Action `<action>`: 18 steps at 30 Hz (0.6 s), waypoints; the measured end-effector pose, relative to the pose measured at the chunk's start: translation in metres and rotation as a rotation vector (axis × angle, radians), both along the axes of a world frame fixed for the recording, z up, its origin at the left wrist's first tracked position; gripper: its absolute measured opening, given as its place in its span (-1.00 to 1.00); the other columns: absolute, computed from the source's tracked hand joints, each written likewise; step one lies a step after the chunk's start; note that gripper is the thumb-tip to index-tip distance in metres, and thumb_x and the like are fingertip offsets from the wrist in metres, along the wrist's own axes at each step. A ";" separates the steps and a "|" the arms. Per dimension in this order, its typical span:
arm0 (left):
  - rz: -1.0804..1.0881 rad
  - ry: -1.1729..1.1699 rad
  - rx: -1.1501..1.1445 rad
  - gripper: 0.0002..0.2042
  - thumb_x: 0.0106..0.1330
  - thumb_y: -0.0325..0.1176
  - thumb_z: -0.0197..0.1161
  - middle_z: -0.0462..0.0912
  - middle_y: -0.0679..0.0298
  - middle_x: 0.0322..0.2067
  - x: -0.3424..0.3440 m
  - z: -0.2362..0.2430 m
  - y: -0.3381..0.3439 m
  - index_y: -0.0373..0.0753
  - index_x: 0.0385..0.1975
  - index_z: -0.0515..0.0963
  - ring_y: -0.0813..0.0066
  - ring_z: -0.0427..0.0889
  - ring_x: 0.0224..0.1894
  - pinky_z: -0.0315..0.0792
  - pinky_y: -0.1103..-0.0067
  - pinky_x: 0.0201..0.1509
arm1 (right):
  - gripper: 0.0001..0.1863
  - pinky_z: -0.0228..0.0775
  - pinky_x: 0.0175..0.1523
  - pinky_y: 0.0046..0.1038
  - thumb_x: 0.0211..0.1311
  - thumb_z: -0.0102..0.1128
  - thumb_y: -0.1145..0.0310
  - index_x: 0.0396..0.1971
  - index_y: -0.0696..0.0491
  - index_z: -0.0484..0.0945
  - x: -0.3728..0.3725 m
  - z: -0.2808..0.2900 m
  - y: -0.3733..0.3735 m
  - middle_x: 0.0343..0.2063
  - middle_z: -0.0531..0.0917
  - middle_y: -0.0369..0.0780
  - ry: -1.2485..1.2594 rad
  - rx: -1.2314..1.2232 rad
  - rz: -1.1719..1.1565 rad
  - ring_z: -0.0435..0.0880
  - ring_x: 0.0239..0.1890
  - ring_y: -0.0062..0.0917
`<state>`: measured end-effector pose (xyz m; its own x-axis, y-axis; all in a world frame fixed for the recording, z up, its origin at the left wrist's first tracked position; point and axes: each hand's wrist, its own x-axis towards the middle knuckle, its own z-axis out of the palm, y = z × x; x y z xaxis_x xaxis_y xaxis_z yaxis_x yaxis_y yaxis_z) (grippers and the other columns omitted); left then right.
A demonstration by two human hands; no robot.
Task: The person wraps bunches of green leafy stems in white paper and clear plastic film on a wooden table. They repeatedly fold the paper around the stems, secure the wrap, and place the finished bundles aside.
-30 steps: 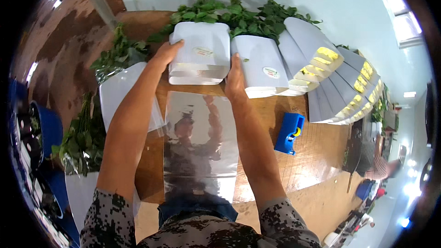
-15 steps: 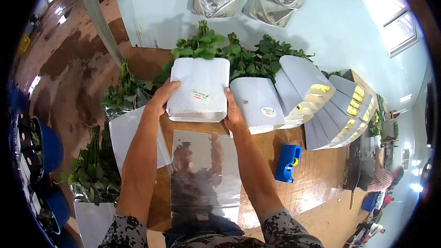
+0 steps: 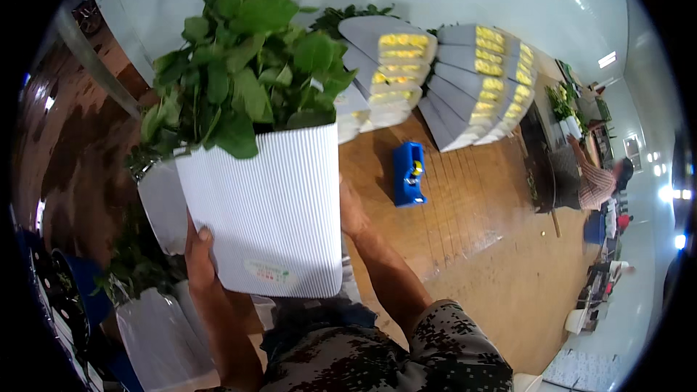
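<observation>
A bundle of leafy stems wrapped in white ribbed paper (image 3: pixel 265 203) is lifted close in front of me, its green leaves (image 3: pixel 243 65) sticking out at the far end. A small printed sticker sits near the wrap's lower edge. My left hand (image 3: pixel 200 250) grips the left side, thumb on the front face. At the right edge is my right hand (image 3: pixel 351 207), its fingers partly hidden behind the wrap. The flower heads of this bundle are not visible. To the right, a blue tape dispenser (image 3: pixel 409 174) stands on the wooden table (image 3: pixel 465 225).
Wrapped bundles with yellow blooms (image 3: pixel 403 65) lie overlapped at the back, with another fanned stack (image 3: pixel 472 94) beside them. White-wrapped bundles (image 3: pixel 156 334) are at the lower left, near blue tubs (image 3: pixel 87 283). A co-worker in a striped shirt (image 3: pixel 597 185) stands at far right.
Both hands have raised the wrapped bundle off the table and brought it nearer, tilting it so its leafy end looms larger. My view has turned to the right.
</observation>
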<state>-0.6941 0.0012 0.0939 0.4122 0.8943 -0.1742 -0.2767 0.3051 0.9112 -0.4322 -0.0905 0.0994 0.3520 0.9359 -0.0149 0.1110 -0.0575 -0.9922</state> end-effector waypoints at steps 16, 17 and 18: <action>-0.545 0.045 0.160 -0.45 0.47 -0.34 -0.05 0.06 0.24 0.43 -0.024 0.000 -0.190 -0.17 0.44 0.05 0.42 0.09 0.41 -0.01 0.57 0.42 | -0.39 0.49 -0.05 -0.42 0.47 -0.26 -0.04 0.21 0.20 0.27 -0.078 -0.032 -0.307 -0.06 0.54 -0.15 0.484 0.100 -0.289 0.56 -0.09 -0.51; -0.610 0.082 0.109 -0.46 0.48 -0.33 -0.06 0.06 0.24 0.43 -0.031 -0.005 -0.194 -0.16 0.44 0.06 0.42 0.12 0.39 0.02 0.57 0.41 | -0.46 0.49 -0.02 -0.42 0.50 -0.28 0.06 0.22 0.19 0.27 -0.089 -0.025 -0.317 -0.04 0.51 -0.16 0.452 0.199 -0.259 0.54 -0.06 -0.52; -0.686 0.104 0.056 -0.48 0.49 -0.32 -0.08 0.07 0.24 0.43 -0.035 -0.011 -0.197 -0.15 0.43 0.07 0.41 0.16 0.38 0.05 0.57 0.40 | -0.36 0.42 0.08 -0.41 0.49 -0.35 -0.04 0.29 0.18 0.19 -0.103 -0.022 -0.327 0.03 0.49 -0.13 0.290 0.146 -0.442 0.53 -0.01 -0.47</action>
<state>-0.7295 -0.1955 0.0832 0.8713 0.4460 -0.2048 0.0514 0.3320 0.9419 -0.5349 -0.4172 0.0772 0.7133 0.6990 -0.0511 -0.1718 0.1037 -0.9797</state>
